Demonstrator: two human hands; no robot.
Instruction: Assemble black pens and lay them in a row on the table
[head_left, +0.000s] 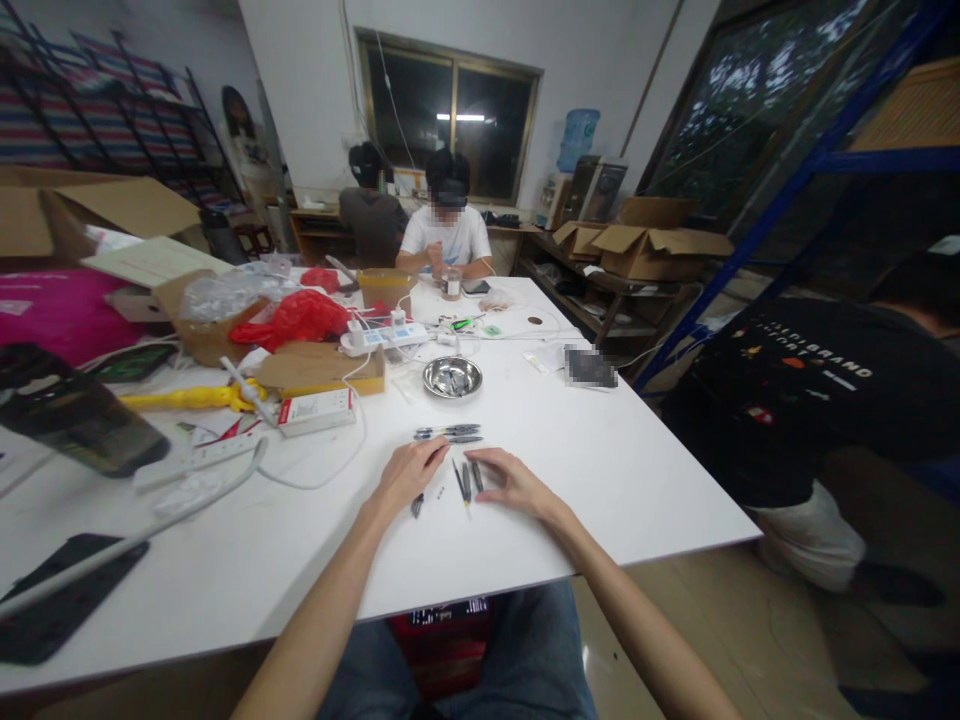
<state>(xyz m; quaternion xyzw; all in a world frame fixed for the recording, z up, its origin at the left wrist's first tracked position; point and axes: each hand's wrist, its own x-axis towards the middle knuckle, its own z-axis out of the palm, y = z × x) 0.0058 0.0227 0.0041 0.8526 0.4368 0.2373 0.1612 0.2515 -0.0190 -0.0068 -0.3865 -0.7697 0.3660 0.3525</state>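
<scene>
Both my hands rest on the white table near its front edge. My left hand lies with its fingers loosely curled and pointing right; a small dark pen part lies just under it. My right hand lies flat, its fingers stretched toward several thin dark pen parts between the two hands. Farther back lie two or three whole dark pens side by side. I cannot see anything gripped in either hand.
A steel bowl with small parts stands behind the pens. Cartons, a red bag, a power strip, cables and a yellow tool crowd the left. One person sits at the far end; another in black bends at the right.
</scene>
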